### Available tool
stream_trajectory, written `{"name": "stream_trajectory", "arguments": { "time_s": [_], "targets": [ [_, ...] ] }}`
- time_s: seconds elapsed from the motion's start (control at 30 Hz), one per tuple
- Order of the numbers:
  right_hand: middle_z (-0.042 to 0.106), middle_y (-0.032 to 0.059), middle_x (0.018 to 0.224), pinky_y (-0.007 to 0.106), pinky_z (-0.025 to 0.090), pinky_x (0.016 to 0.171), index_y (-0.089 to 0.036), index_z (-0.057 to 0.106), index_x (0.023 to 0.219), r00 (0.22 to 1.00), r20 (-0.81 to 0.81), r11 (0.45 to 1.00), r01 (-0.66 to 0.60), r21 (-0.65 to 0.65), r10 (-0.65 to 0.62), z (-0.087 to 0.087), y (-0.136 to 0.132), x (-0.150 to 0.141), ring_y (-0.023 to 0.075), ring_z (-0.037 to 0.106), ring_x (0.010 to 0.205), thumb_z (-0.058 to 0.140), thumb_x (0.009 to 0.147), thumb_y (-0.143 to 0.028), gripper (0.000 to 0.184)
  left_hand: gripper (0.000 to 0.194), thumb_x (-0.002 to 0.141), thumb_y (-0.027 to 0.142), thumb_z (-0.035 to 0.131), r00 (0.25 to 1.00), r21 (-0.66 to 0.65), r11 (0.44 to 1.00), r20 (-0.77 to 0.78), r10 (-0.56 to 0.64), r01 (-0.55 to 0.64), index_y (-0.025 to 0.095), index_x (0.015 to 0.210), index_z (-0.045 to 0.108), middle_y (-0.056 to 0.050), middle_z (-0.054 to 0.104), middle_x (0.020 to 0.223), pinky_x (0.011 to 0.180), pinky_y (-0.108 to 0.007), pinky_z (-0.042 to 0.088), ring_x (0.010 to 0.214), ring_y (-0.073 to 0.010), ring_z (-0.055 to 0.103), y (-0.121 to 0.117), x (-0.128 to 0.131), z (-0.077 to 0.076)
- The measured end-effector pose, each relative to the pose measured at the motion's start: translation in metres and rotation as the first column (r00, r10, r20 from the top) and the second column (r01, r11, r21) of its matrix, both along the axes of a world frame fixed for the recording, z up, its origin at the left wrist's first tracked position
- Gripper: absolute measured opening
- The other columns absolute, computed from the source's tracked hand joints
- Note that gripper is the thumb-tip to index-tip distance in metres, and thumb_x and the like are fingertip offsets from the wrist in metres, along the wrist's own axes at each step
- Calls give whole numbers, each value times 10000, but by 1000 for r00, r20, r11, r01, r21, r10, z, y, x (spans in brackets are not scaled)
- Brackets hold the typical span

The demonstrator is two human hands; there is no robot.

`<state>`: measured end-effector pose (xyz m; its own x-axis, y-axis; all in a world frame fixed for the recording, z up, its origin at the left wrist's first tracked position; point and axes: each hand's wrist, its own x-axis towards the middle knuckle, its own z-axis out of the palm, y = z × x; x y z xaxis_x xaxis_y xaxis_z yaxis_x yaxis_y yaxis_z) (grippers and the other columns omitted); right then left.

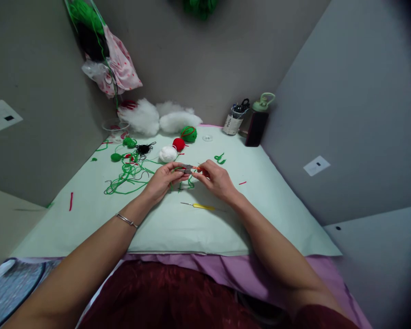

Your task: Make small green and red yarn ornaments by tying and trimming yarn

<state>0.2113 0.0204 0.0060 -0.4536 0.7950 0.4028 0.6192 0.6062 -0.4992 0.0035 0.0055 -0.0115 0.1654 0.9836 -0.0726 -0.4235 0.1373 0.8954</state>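
Observation:
My left hand (164,180) and my right hand (216,178) meet over the middle of the table, both with fingers closed. Between them is a small tool (188,169) with a grey head and orange handle, which looks like pliers. My right fingers grip its orange end. At the grey head my left fingertips pinch something with a bit of red, too small to name. Green yarn (191,183) hangs or lies just below the hands. A crochet hook with a yellow handle (203,207) lies on the table in front of them.
Balls of white (167,154), red (178,145) and green yarn (189,134) stand behind my hands. Tangled green yarn (126,176) spreads to the left. White stuffing (142,118), a pen cup (232,124) and a dark bottle (256,125) line the back wall.

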Motion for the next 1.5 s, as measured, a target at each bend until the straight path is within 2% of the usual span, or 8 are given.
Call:
{"name": "stream_trajectory", "arguments": {
  "time_s": [0.77,0.87,0.97,1.13,1.23,1.3,1.4,1.5],
  "targets": [
    [554,13,825,275,338,660,-209,532,819,1000,-30,1000,-9,-17,8,4,-3,-3,137,466,691,569,958,-365,212,238,753,127,763,1000,13,1000,-2,-27,27,116,976,679,-86,754,990,885,-291,583,819,-142,723,-3,0,3],
    [547,11,828,274,354,668,-206,553,846,993,-115,998,-31,-60,24,2,0,-3,138,465,697,591,937,-388,206,233,745,123,765,1000,8,1000,0,-16,16,115,961,678,-75,745,961,891,-301,580,803,-139,717,-2,0,3],
    [542,3,799,274,366,663,-203,580,856,954,-300,989,-32,-144,-13,2,6,0,138,456,694,616,910,-439,244,240,741,145,783,1000,-10,1000,-12,-2,2,130,959,685,-46,725,909,874,-303,584,799,-141,717,-1,0,2],
    [528,-7,712,266,361,625,-183,627,812,877,-478,936,-136,-326,-39,9,12,13,128,444,655,575,915,-547,382,272,722,186,810,999,-20,999,-36,27,-27,136,958,686,-43,716,910,877,-296,572,826,-150,722,0,-1,2],
    [591,9,707,265,390,650,-170,668,780,925,-370,861,-257,-438,87,10,10,18,133,505,669,543,942,-532,415,279,715,189,808,997,-18,997,-25,73,-73,130,957,684,-34,705,915,914,-300,558,845,-146,718,0,-2,3],
    [655,22,769,270,416,692,-178,707,824,957,-211,831,-280,-480,201,8,9,18,146,561,720,594,928,-450,312,275,710,178,806,996,-15,996,-16,85,-85,130,950,681,-28,697,913,920,-306,555,836,-140,712,0,-2,3],
    [694,41,894,290,420,772,-208,738,877,979,22,933,-185,-310,202,1,9,14,164,592,826,625,906,-298,148,268,711,174,798,998,-21,998,-18,59,-60,133,949,679,-27,693,892,900,-310,557,823,-144,709,0,-2,3],
    [695,50,914,297,418,791,-211,745,890,991,33,976,-123,-179,131,-4,11,9,164,587,846,588,937,-283,178,277,716,201,802,999,-20,1000,-51,16,-17,142,958,681,-27,695,882,884,-307,552,813,-146,707,-2,-1,3]
  ]
}}
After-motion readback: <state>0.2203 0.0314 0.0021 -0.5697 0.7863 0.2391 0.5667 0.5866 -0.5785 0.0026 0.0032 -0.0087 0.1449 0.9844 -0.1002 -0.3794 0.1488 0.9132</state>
